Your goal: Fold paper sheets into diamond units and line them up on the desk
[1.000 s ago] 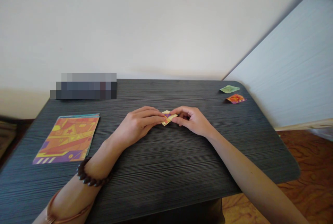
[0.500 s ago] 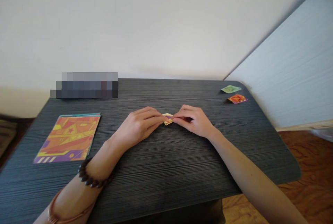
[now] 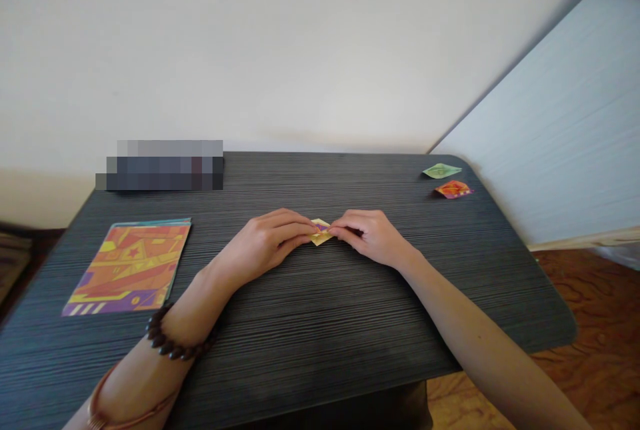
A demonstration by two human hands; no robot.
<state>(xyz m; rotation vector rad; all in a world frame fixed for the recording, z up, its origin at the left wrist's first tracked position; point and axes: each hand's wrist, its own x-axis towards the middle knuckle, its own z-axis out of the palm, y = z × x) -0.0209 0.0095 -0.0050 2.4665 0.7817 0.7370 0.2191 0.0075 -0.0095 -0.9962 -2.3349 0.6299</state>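
Between my fingertips, at the middle of the dark table [image 3: 300,343], is a small folded paper [image 3: 320,239], yellow with a purple and orange patch. My left hand [image 3: 273,241] pinches its left corner, the fingers pressed together. From the other side, my right hand [image 3: 370,235] pinches the right corner between thumb and fingers. The fingertips cover both ends of the paper, so its exact folds are too small to make out.
A stack of patterned orange paper sheets [image 3: 133,263] lies at the left. Toward the back right are a green folded paper [image 3: 442,171] and an orange folded paper [image 3: 453,189]. A blurred-out dark object [image 3: 160,173] stands at the back left, near the wall [image 3: 300,50].
My right hand has flattened and lowered a little. Slightly more of the paper's yellow lower part shows. Both hands keep hold of its corners.
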